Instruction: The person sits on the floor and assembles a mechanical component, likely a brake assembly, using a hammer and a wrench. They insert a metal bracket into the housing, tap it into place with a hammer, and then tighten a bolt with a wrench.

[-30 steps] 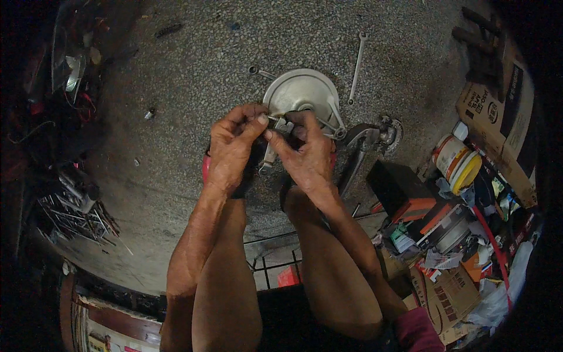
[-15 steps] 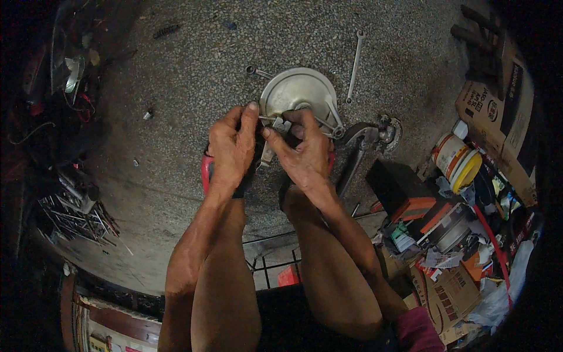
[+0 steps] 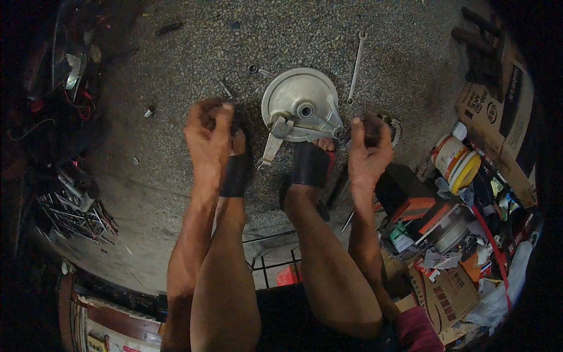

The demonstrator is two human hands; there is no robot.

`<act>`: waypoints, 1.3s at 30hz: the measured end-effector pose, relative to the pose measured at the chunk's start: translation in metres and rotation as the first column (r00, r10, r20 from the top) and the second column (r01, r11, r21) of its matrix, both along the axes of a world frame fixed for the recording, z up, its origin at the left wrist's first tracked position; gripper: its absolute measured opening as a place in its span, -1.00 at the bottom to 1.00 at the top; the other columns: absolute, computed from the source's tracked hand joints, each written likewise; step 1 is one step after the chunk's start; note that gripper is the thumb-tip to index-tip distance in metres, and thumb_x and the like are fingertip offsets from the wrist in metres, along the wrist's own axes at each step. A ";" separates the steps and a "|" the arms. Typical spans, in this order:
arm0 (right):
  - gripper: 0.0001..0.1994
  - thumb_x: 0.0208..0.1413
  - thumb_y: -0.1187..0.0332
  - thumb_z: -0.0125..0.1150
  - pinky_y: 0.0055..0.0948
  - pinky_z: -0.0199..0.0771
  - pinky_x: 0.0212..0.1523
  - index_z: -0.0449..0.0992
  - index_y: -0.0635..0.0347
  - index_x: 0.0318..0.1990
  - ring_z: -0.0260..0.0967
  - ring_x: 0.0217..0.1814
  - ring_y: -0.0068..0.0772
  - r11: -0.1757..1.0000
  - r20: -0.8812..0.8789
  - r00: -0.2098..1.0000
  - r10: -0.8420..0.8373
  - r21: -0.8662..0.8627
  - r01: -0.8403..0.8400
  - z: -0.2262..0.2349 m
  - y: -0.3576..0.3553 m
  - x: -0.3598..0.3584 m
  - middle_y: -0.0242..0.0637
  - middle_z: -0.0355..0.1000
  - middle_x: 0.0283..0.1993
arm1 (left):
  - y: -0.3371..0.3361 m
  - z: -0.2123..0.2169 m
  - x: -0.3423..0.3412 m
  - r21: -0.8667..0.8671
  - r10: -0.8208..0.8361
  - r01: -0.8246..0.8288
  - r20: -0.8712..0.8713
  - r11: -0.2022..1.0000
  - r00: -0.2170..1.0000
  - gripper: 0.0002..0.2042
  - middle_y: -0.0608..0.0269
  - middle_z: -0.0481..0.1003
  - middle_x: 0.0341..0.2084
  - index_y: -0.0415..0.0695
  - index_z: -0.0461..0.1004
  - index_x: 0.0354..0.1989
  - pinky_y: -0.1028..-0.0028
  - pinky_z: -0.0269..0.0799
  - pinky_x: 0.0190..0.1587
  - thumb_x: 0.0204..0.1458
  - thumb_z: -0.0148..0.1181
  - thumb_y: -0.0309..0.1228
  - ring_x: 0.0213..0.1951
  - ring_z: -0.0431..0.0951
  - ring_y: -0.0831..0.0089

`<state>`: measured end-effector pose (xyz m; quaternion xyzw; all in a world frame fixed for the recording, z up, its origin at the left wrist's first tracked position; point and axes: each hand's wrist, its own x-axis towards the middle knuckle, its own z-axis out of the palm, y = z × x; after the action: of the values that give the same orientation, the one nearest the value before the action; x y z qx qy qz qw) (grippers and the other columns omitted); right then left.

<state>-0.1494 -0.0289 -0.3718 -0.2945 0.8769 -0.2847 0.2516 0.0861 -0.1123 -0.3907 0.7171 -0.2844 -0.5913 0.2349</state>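
Silver disc (image 3: 290, 94) (round); long axis of lever (image 3: 273, 146) points lower-left

Round silver metal plate (image 3: 284, 88), lying on floor (image 3: 193, 64), ringed hub (image 3: 305, 110) facing up. Grey metal lever (image 3: 273, 143): far end overlapping plate's near-left rim, near end jutting outward past plate's edge.
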 end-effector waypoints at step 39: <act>-0.57 0.06 0.35 0.27 -0.15 0.50 -0.22 0.37 0.27 0.08 0.48 -0.28 0.02 0.845 0.392 0.801 0.452 0.099 -0.525 0.077 0.001 0.045 0.02 0.47 -0.16 | 0.024 0.015 -0.021 0.079 -0.204 0.234 -0.281 0.969 0.938 -0.67 0.23 0.59 -0.10 -0.15 0.52 0.05 0.46 0.48 -0.05 0.08 0.17 -0.58 -0.11 0.56 0.51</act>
<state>-0.1041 -0.0278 -0.2953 -0.4280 0.7349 -0.1673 0.4987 0.0649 -0.0886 -0.3756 0.6053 -0.2944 -0.7211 0.1641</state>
